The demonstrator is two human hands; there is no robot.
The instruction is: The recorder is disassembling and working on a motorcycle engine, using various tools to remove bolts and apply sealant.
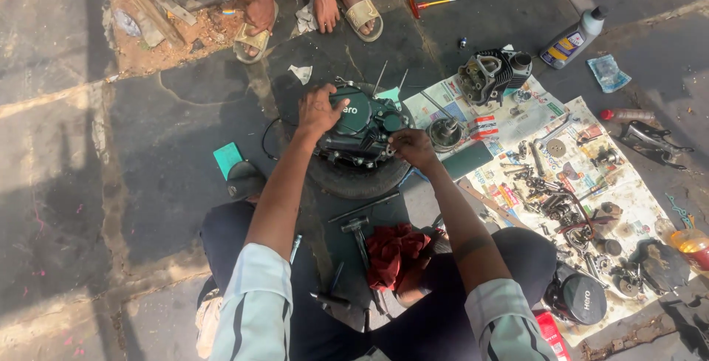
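A dark green motorcycle engine case [362, 128] rests on a black tyre [354, 178] on the ground in front of me. My left hand [319, 110] presses flat on the top left of the case. My right hand [412, 147] pinches at the case's right edge with its fingers closed on something too small to make out. A red rag [395, 254] lies between my knees.
Newspaper [591, 184] on the right carries several small engine parts, a cylinder head [493, 73] and a round black cover [583, 300]. An oil bottle [572, 38] lies behind it. Another person's feet in sandals [362, 15] are opposite. A hammer [360, 232] lies near me.
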